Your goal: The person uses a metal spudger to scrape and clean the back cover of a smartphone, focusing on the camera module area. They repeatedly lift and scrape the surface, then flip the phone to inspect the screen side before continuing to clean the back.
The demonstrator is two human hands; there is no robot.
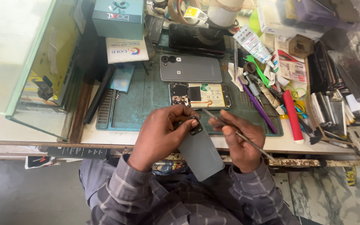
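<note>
My left hand (163, 131) grips the top end of a grey phone back cover (201, 154), fingers around its black camera block (196, 126). My right hand (240, 139) holds thin metal tweezers (230, 127) whose tip points toward that camera block. Just beyond my hands, an opened phone (201, 95) lies on the teal work mat (146, 102) with its battery and board exposed. A second grey phone (191, 68) lies face down behind it.
A glass display case (30, 58) stands at the left. A teal box (118, 16), a black phone (196, 39), tape rolls and a tube lie at the back. Screwdrivers, a red-handled tool (292, 116) and many small parts crowd the right side of the bench.
</note>
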